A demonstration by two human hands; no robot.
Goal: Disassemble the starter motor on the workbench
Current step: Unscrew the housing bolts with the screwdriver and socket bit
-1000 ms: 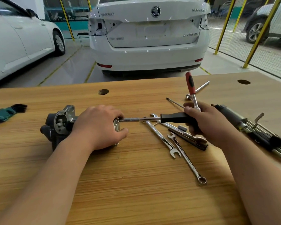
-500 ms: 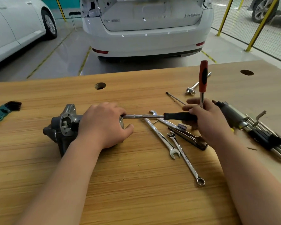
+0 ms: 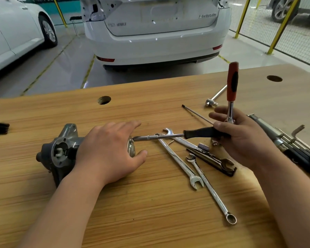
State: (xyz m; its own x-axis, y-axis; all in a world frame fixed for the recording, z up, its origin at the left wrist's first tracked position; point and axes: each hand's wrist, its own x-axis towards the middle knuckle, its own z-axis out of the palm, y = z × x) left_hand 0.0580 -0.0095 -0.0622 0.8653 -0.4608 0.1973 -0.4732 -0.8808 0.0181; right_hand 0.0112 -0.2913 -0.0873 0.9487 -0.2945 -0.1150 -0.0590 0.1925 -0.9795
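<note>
The starter motor (image 3: 61, 151) lies on its side on the wooden workbench (image 3: 150, 221), its grey mounting flange facing left. My left hand (image 3: 107, 149) lies over its body, fingers on top and thumb at the near side, holding it down. A socket driver with a chrome shaft (image 3: 150, 137) and a black handle (image 3: 199, 132) meets the motor's right end cap. My right hand (image 3: 240, 138) grips that black handle. A ratchet with a red handle (image 3: 232, 83) stands upright from the hand at the driver's end.
Three combination wrenches (image 3: 179, 158) (image 3: 211, 190) (image 3: 204, 153) lie crossed under the driver. A hex key set (image 3: 293, 145) lies at the right, a chrome bar (image 3: 217, 94) and a thin rod (image 3: 195, 113) behind. A white car (image 3: 156, 29) stands beyond the bench's far edge.
The red ratchet handle has swung from leaning left to upright. My left hand has stayed on the motor. The view has tilted down a little.
</note>
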